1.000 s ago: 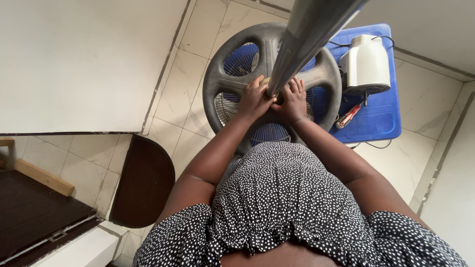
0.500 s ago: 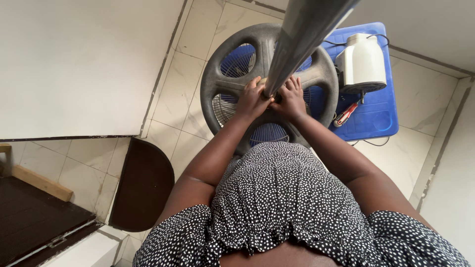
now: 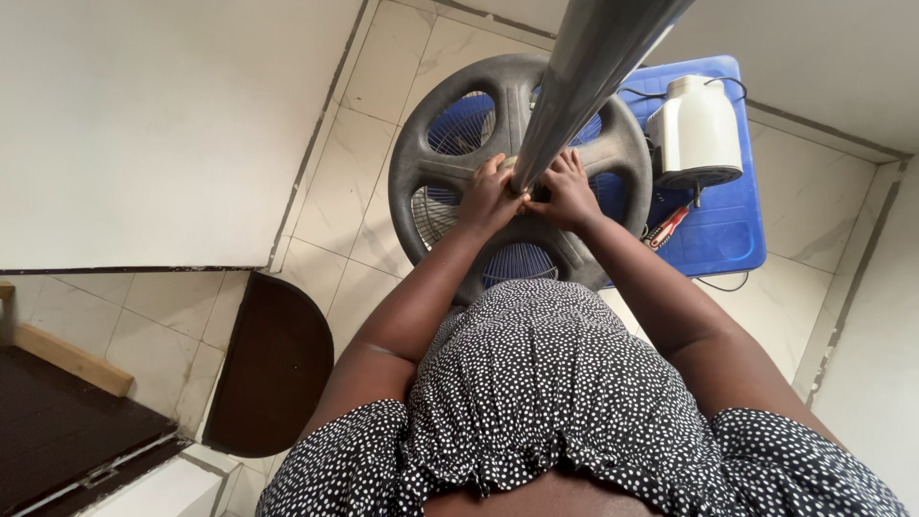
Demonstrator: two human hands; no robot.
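We see the round grey fan base (image 3: 421,182) on the tiled floor (image 3: 373,86), the grey pole (image 3: 584,77) rising from its middle. Our left hand (image 3: 490,196) and right hand (image 3: 569,191) press curled fingers around the pole's foot.

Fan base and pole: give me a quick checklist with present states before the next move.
1. Left hand on the pole foot: ok.
2. Right hand on the other side of the foot: ok.
3. Pole seated in the base hub: cannot tell, the hands cover the joint.
4. Base flat on the tiled floor: ok.
5. Grille under the base, not free: not ok.
6. Cord by the blue board away from the hands: ok.
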